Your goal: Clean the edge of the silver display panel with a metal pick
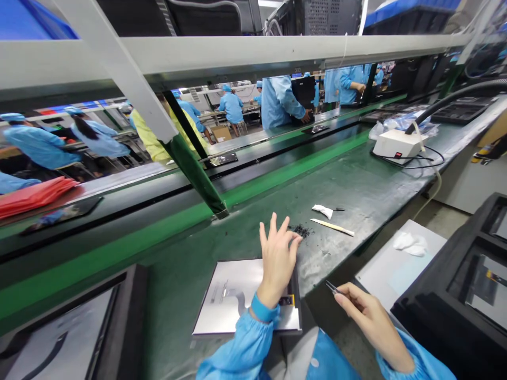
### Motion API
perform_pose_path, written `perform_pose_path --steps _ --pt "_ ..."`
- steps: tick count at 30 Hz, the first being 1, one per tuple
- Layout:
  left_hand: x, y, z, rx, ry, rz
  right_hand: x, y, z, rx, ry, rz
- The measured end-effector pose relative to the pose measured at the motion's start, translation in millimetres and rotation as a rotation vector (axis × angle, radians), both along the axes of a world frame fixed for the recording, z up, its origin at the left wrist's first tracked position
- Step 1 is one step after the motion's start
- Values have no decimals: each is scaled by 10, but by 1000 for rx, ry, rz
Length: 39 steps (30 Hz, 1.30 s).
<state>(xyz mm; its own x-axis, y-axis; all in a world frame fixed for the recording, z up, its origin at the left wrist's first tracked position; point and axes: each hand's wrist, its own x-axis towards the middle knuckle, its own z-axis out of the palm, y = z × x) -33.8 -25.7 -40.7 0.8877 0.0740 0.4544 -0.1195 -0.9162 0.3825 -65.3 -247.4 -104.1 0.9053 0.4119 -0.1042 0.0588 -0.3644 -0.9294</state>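
left hand [277,258] spread, black debris [301,230] just beyond its fingertips; right hand [366,314], nearer the body, pinches what looks like tweezers [331,287].

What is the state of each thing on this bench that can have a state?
Left hand: open, fingers spread, above the panel.
Right hand: shut on the tweezers.
Tweezers: pinched in the fingers, held in the air.
Panel: lying flat, silver side up.
Dark scraps: loose small pile.
Stick: lying flat, untouched.
White box: on or off cannot be told.
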Motion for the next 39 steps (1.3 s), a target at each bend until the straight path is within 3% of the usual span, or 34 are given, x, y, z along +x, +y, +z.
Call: perform_pose_path --steps 5,11,15,18,21,24,29,33,39 --pt "222 -67 100 119 20 -44 -127 -15 -90 6 7 -12" --pt "241 -8 115 231 81 -83 -201 24 -81 -17 -67 5" --pt "147 27 210 279 80 -47 -244 90 -84 -88 -164 5" --pt "-120 87 221 353 69 -48 -286 149 -81 -110 -267 32" --pt "-554 169 46 405 98 -163 -312 206 -48 -80 -410 83" --pt "-976 219 -282 351 90 -284 -310 264 2 -100 -549 105" --pt "-1290 209 -734 260 80 -262 -297 337 23 -140 -663 94" --pt "-1316 186 -831 214 107 -262 -299 361 6 -154 -699 88" --pt "-1343 115 -792 133 116 -213 -288 371 14 -136 -734 92"
